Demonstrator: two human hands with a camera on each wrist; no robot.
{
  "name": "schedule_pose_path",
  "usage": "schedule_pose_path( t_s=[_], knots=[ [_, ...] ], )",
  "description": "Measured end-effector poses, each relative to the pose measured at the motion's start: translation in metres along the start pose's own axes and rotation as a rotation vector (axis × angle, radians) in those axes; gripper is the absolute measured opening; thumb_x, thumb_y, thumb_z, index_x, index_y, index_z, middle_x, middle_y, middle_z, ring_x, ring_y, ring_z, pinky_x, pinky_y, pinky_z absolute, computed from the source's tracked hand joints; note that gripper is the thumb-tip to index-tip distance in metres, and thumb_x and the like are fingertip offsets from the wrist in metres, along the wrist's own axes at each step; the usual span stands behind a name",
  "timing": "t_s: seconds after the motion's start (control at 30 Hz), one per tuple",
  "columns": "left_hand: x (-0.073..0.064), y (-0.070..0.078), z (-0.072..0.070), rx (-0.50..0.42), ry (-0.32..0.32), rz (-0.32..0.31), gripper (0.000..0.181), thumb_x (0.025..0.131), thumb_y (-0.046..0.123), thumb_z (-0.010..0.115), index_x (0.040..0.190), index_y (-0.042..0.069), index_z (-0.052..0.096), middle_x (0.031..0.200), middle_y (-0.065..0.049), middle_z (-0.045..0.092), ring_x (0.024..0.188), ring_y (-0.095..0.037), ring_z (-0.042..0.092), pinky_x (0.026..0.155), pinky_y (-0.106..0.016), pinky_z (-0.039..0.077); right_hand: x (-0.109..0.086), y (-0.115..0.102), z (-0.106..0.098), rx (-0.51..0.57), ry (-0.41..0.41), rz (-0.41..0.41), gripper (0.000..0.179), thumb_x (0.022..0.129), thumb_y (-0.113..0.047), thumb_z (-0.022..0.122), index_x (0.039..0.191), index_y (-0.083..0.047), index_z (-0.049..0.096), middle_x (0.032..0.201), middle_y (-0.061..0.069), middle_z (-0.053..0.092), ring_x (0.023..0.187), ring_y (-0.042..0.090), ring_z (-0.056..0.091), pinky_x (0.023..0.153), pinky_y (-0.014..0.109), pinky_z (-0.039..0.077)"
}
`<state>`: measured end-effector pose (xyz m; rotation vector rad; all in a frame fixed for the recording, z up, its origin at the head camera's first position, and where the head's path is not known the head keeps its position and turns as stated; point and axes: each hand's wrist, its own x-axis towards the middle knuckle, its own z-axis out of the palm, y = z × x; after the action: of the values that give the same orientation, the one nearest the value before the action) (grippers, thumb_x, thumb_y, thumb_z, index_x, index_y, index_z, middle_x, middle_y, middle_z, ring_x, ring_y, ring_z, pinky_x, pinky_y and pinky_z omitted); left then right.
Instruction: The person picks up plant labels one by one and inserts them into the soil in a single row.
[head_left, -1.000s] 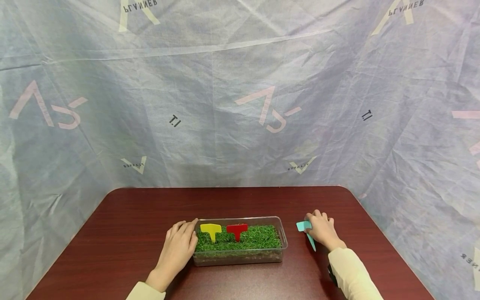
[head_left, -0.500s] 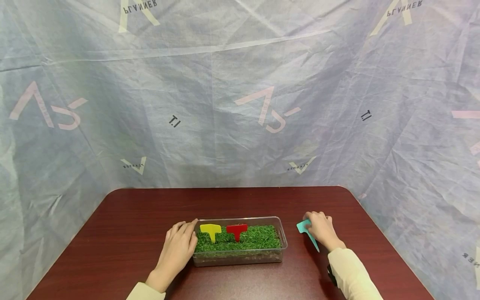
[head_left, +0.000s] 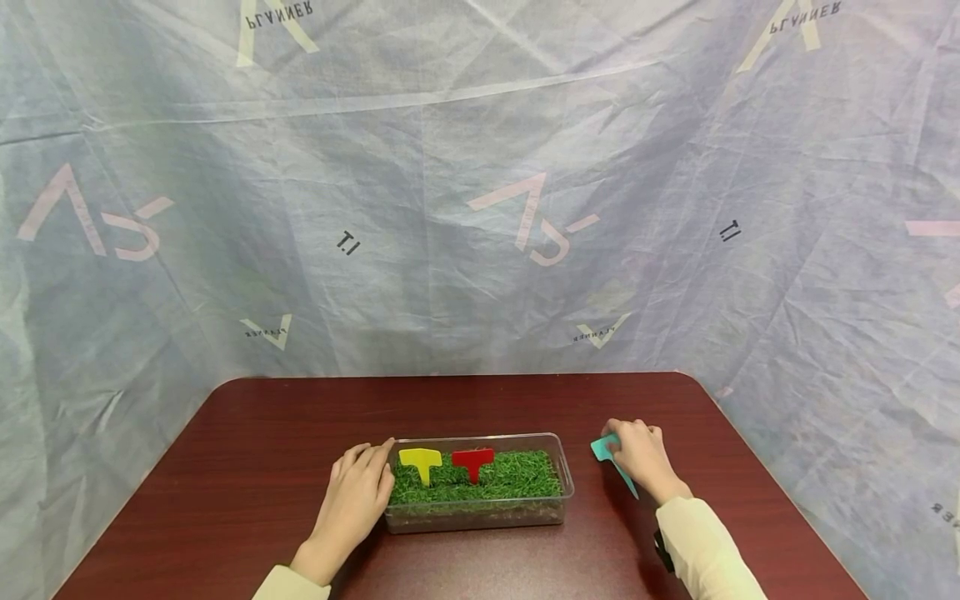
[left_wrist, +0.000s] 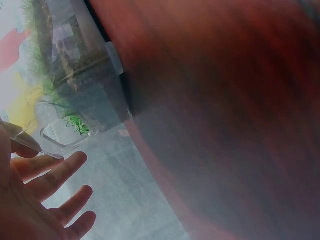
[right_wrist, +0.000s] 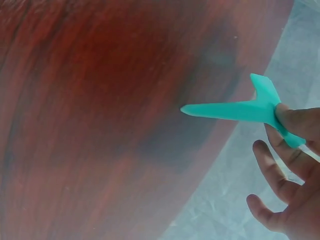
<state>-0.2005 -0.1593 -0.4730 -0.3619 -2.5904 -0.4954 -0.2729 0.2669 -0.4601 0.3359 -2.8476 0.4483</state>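
In the head view my left hand (head_left: 351,493) is at the left end of a clear plastic box (head_left: 476,517). Its thumb and index finger hold the box rim (left_wrist: 65,145) in the left wrist view; the other fingers spread loosely. Green artificial grass (head_left: 525,473) fills the box, with a yellow T-shaped plant label (head_left: 422,458) and a red one (head_left: 473,460) standing upright in it. To the right of the box, my right hand (head_left: 641,457) pinches a turquoise T-shaped plant label (right_wrist: 225,110) by its crosspiece, the pointed stem slanting down toward me.
A dark red wooden table (head_left: 480,567) bears the box. Grey printed cloth (head_left: 450,208) hangs behind it and along both sides. Beneath the right sleeve (head_left: 705,546) a black wrist device (head_left: 663,550) shows.
The turquoise label has turned slightly in my right hand, and its crosspiece has tilted; the hand has shifted a little left. My left hand and the box stay put.
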Motion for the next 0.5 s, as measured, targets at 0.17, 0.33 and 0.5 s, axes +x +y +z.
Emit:
schedule_pose_path(
  t_s=[0.17, 0.33, 0.5],
  knots=[
    [0.000, 0.000, 0.000, -0.001, 0.003, 0.001, 0.036, 0.096, 0.011, 0.053, 0.130, 0.002, 0.061, 0.116, -0.014, 0.066, 0.115, -0.039, 0.052, 0.096, -0.058, 0.039, 0.002, -0.003, -0.004, 0.007, 0.062, -0.018, 0.012, 0.082, 0.000, 0.072, 0.091, -0.007, 0.069, 0.083, 0.008, 0.069, 0.085, 0.035, 0.058, 0.081, 0.061, 0.037],
    [-0.001, -0.001, 0.001, -0.002, 0.006, 0.005, 0.036, 0.096, 0.011, 0.054, 0.130, 0.002, 0.060, 0.116, -0.014, 0.066, 0.115, -0.039, 0.051, 0.096, -0.058, 0.039, 0.003, -0.008, -0.009, 0.008, 0.128, -0.042, 0.013, 0.081, 0.000, 0.073, 0.090, -0.008, 0.068, 0.081, 0.007, 0.068, 0.083, 0.034, 0.058, 0.084, 0.062, 0.036],
    [-0.001, -0.001, 0.001, -0.001, -0.001, 0.002, 0.036, 0.097, 0.011, 0.054, 0.131, 0.002, 0.060, 0.117, -0.014, 0.066, 0.116, -0.039, 0.051, 0.096, -0.058, 0.039, 0.004, -0.016, -0.015, 0.020, 0.177, -0.072, 0.013, 0.082, 0.000, 0.074, 0.089, -0.009, 0.067, 0.077, 0.004, 0.066, 0.084, 0.034, 0.058, 0.088, 0.062, 0.036]
  ],
)
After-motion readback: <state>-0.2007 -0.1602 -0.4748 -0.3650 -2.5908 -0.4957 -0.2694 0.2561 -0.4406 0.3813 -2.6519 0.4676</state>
